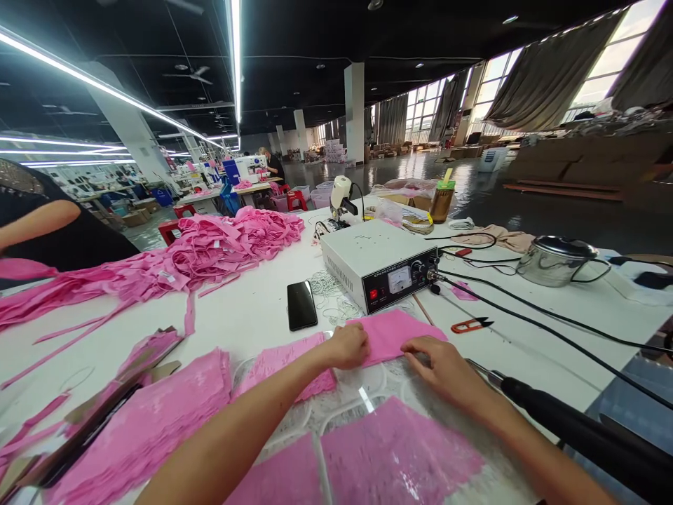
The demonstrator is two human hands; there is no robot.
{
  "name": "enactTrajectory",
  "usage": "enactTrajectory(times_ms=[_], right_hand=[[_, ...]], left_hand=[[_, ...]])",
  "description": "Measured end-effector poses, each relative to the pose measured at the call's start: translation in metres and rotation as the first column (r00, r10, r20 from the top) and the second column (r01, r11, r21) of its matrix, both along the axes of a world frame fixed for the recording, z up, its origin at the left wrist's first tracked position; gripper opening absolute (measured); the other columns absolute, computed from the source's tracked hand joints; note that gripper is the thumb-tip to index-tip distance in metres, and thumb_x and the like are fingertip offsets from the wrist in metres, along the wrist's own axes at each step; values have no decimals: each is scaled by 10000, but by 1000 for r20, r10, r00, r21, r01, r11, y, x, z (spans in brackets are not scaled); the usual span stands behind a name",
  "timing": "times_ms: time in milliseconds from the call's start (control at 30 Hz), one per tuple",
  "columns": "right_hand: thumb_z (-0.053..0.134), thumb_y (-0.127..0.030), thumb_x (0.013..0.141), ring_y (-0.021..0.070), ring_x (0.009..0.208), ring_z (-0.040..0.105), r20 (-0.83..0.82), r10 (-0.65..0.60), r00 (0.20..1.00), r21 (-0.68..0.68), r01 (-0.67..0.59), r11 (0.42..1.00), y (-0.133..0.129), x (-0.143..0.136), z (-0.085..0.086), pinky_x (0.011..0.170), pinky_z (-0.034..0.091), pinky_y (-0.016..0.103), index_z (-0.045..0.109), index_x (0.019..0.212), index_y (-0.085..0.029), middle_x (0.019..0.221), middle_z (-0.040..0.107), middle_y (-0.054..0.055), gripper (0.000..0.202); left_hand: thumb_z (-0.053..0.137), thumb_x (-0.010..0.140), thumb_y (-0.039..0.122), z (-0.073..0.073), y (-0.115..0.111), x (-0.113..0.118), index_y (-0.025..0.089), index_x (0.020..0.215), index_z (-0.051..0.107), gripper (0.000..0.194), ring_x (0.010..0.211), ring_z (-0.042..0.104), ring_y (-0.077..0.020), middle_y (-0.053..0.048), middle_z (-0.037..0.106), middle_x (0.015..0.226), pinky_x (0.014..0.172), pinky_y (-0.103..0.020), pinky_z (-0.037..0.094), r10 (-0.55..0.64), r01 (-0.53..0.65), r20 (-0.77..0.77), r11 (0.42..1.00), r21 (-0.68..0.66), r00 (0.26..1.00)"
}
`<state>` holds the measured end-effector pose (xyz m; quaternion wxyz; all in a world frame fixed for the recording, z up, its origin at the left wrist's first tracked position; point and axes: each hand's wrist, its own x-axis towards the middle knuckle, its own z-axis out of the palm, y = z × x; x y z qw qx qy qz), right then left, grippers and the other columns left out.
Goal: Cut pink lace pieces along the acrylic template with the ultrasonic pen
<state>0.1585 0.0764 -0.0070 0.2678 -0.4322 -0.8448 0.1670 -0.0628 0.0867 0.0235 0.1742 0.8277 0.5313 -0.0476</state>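
Note:
A flat pink fabric piece [390, 331] lies on the table in front of the grey control box. My left hand [350, 345] is closed at its left edge, fingers curled and pressed together on the cloth. On the right edge rests my right hand [434, 359], its fingers stretched over the cloth and the thumb apart. Left of my left hand is a stack of pink lace pieces [294, 361], partly behind my forearm. A clear plastic sheet [368, 382] covers the near tabletop, with pink pieces [389, 456] showing there.
The control box [381, 256] has cables running right. A black phone [302, 306], red-handled thread snips [470, 325] and a glass pot [557, 261] lie around it. A black-handled tool [547, 403] is beside my right forearm. Pink strips [221, 245] are heaped left, near another person's arm [42, 221].

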Motion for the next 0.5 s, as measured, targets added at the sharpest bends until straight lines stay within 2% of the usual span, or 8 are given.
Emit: enactTrajectory(times_ms=[133,267,500], right_hand=[[560,-202,845,209,892,665,-8,17,1000,51,-16,999,0,-12,-3,780,530,323,669,944,-183,942,717,73,149],[602,-162,800,247,959,629,15,2,1000,114,-4,993,7,-24,-9,824,507,377,663,992,-174,1003,691,97,202],[550,-115,813,266,917,615,26,-70,997,173,64,983,21,-14,-20,818,483,416,663,922,-145,940,672,121,160]], left_hand=[[595,957,352,6,11,-11,156,1219,576,328,1025,624,-231,-84,595,1212,859,-419,546,-19,26,86,996,-84,996],[599,954,360,10,17,-16,149,1207,583,329,1016,627,-237,-76,602,1195,851,-416,549,-29,53,164,988,-142,986],[591,957,366,10,18,-21,161,1198,590,316,1020,625,-235,-75,601,1202,858,-412,547,-16,63,248,981,-182,969]])
